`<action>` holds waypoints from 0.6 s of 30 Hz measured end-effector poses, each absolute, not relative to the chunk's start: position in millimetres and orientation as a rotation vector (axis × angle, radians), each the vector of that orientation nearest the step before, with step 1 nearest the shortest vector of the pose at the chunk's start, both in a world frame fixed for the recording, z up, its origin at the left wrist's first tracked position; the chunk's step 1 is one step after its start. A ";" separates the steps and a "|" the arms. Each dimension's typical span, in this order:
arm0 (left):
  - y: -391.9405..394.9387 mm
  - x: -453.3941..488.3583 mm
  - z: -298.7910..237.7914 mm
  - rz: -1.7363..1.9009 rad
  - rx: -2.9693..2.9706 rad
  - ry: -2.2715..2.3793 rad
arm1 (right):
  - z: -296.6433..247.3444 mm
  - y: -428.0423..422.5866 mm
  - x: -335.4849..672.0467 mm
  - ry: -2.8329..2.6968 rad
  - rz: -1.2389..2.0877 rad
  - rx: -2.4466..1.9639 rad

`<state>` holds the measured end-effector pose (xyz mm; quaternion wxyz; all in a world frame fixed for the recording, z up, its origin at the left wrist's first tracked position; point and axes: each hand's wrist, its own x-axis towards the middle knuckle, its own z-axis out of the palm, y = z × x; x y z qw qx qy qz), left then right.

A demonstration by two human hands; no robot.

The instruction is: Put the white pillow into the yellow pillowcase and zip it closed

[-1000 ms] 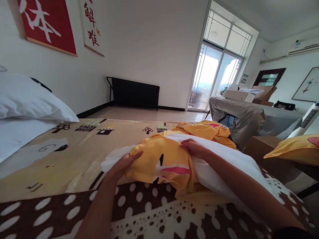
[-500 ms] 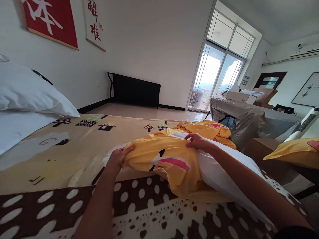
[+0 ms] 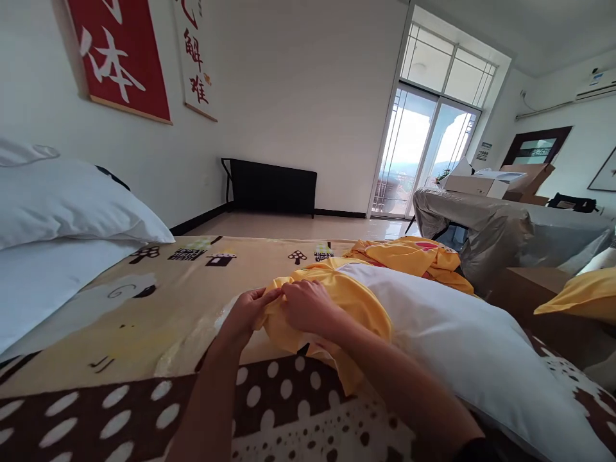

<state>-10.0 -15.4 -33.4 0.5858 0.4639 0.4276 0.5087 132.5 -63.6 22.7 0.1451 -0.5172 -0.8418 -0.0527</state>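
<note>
A yellow pillowcase (image 3: 359, 301) lies bunched around the near-left end of a white pillow (image 3: 452, 327) on the bed. My left hand (image 3: 249, 313) is closed on the gathered left end of the pillowcase. Right beside it, my right hand (image 3: 308, 307) grips the same bunched cloth, its fingertips close to the left thumb. Most of the white pillow shows bare, stretching to the lower right under and beyond my right forearm. Folds hide part of the printed pattern on the case.
Another crumpled yellow cloth (image 3: 409, 256) lies behind the pillow. White pillows (image 3: 81, 205) are stacked at the left on the patterned blanket (image 3: 192, 308). A plastic-covered table (image 3: 466, 205) with boxes stands at the back right. More yellow fabric (image 3: 584, 295) shows at the right edge.
My right hand has moved left to beside my left hand, gathering the pillowcase leftward. More of the white pillow is now bare. The view has shifted slightly.
</note>
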 end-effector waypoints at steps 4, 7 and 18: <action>-11.6 7.6 -16.7 1.224 1.135 0.974 | -1.9 -54.9 125.5 -2.059 0.056 -1.490; -4.5 2.6 -21.6 1.119 1.129 0.990 | -28.5 -45.3 120.4 -1.911 0.162 -1.472; -7.6 -33.1 -86.5 1.256 0.869 0.907 | -76.5 -33.4 116.6 -1.949 0.062 -1.271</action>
